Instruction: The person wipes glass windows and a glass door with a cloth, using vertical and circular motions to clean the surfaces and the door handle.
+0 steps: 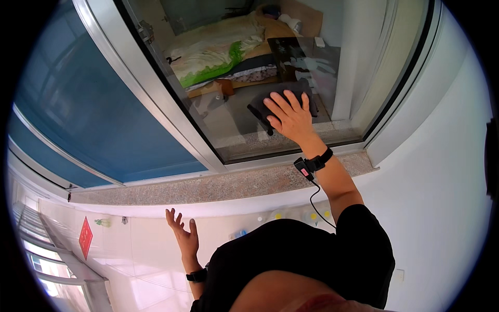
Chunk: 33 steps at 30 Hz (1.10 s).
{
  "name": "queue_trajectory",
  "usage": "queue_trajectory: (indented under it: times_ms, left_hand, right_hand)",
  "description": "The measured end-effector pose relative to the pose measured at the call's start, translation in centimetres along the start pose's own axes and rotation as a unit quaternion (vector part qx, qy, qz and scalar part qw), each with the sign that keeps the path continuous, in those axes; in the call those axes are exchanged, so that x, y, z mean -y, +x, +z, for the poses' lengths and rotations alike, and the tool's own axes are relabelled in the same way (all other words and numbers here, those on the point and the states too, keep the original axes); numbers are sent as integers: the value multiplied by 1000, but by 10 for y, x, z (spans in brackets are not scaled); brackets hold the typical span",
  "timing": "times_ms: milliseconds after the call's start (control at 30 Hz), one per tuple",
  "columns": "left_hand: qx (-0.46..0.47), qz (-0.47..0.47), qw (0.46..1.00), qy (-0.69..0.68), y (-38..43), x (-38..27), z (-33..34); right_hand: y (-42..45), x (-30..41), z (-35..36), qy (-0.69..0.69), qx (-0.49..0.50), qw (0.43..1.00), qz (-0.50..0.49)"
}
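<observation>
Fingers spread, my right hand presses a dark grey cloth flat against the glass pane of a metal-framed window. The cloth sticks out past the fingertips on the upper side and at the left, near the lower right part of the pane. A black strap with a small cabled device is around my right wrist. My left hand hangs in the air below the sill, palm up, fingers apart, with nothing in it. A black band circles the left wrist.
A speckled stone sill runs below the window. The blue sash stands at the left, beside a metal frame bar. Behind the glass is a bed. Several bottles with yellow caps stand on the floor, partly behind my body.
</observation>
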State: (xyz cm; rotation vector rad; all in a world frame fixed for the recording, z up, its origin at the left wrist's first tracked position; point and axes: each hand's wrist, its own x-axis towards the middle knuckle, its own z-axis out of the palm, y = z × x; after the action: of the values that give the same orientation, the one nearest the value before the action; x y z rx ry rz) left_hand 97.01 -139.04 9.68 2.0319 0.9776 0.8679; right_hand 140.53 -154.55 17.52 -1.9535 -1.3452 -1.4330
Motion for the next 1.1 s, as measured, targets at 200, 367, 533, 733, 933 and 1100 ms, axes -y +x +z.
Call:
queue_trajectory:
  times_ms: [200,367,533,733,933,1100]
  left_hand:
    - [38,24,999,2,13,-12,32]
    - [56,20,998,13,16,-13,40]
    - [59,34,997,33,18,-16,38]
    - [34,-2,999,31,-1,-11,21]
    - [-15,-45,998,38,-19,8,-15]
    - [-45,-75,995,47,-36,22,-37]
  right_hand:
    - [-9,-121,-41,-52,-146,973,169]
    - [-82,-180,-43,-66,-191,924,325]
    - [-144,-157,-4,18,-265,799,539]
    - [-96,-61,26,117,-281,737,604]
    - [-37,61,61,50,-140,905,398]
    - [-25,140,83,56,-53,979,190]
